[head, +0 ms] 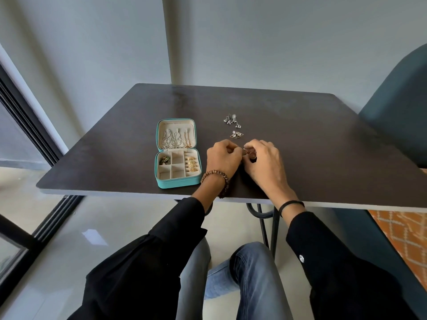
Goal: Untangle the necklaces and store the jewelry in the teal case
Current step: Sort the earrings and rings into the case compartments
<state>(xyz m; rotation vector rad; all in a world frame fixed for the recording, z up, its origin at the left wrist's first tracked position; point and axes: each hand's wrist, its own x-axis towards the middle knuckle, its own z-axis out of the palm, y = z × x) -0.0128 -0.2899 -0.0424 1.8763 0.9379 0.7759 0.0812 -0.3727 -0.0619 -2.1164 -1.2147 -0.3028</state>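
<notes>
Table point(300, 146): dark top, carries all items.

Case point(178, 182): teal, open, near the front edge, just left of the hands. Chains point(175, 138) hang in separate strands in the lid. Rings point(191, 163) fill the right-hand column of the tray; several compartments show only lining.

Left hand point(221, 159) and right hand point(265, 162): low over the table, close together, fingers curled. Fingertips of both pinch a small gold piece point(249, 153) between them. Its type cannot be told.

Silver earrings point(231, 120) and triangle earrings point(236, 134): loose on the table beyond the hands.

Assessment: untangling appears complete; storing of small items is in hand. The next move calls for one hand to release, the other to carry the piece left into a free compartment without disturbing the rings. Both earring pairs remain to be stored
</notes>
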